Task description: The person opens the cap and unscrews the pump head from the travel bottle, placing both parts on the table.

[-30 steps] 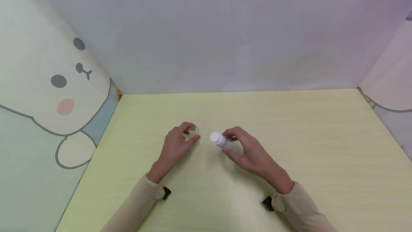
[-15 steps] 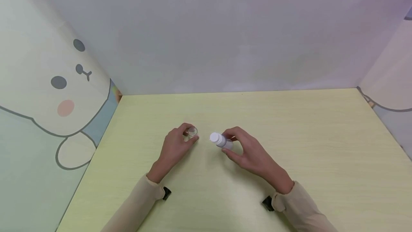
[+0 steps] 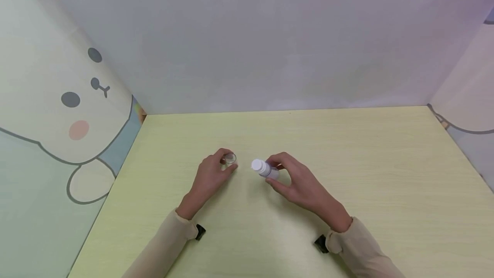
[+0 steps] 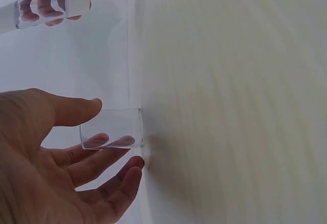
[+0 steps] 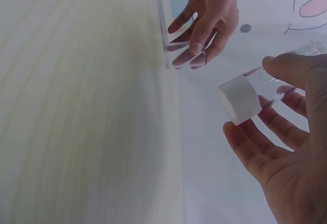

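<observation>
"Yellow table [image 3: 370, 166]. What are the right hand [image 3: 302, 180] and left hand [image 3: 210, 176] holding?"

"Right clasps a tilted, white-capped bottle [image 3: 265, 169], five o'clock from the head view's centre; left pinches a smaller clear cup [image 4: 112, 125], seven o'clock."

A pale wood-grain table [image 3: 366, 162] meets a grey wall [image 3: 285, 42] beside a cartoon-printed panel [image 3: 46, 72].

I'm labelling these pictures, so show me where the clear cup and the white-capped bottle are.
Clear cup [image 4: 113, 127], left wrist view: middle of its side wall.
White-capped bottle [image 3: 265, 169], head view: on its upper part.
</observation>
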The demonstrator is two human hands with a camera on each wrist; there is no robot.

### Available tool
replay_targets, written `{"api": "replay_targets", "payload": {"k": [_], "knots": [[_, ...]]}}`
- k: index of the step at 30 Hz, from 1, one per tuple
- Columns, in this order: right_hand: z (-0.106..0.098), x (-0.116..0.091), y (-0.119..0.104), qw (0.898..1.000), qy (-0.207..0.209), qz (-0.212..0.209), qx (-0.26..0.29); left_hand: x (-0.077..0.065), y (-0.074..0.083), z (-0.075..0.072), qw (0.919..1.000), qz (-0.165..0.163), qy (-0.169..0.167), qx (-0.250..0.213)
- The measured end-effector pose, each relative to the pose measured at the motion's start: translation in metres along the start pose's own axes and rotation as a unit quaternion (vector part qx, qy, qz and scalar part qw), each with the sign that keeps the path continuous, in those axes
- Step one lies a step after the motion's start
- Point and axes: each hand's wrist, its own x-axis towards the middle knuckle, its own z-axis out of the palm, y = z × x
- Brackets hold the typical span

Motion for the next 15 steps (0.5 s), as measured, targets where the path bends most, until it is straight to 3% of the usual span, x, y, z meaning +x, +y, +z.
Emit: {"api": "replay_targets", "payload": {"k": [15], "knots": [[0.0014, -0.0001, 0.0002, 1.000, 0.003, 0.001, -0.005, 0.0005, -0.0023, 0.0013, 1.0000, 0.000, -0.003, -0.008]]}}
